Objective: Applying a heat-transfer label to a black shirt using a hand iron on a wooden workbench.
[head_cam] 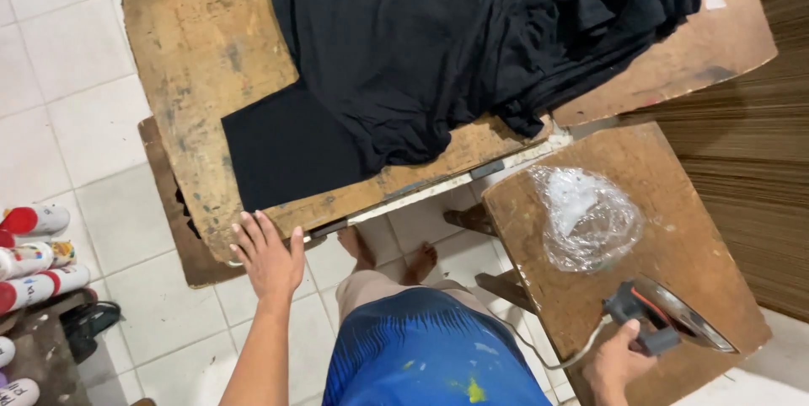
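Got my right hand point(618, 361) wrapped tight around the handle of the iron point(670, 319), which sits on its side at the near right corner of the small wooden table point(674, 237), just near a crumpled plastic bag point(587, 216). My left hand point(270, 258) is spread flat at the near edge of the worn board point(202, 60), black fabric point(438, 43) piled further back.

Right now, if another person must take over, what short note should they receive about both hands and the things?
Left hand: open, flat on the front edge of the worn wooden board.
Right hand: fingers shut on the handle of the iron, which rests on the small wooden table.
Black cloth: on the board, one flat part at the front, the rest bunched.
Crumpled clear plastic bag: on the small table.
Done: iron in hand. Left: the bunched cloth is not yet smoothed.
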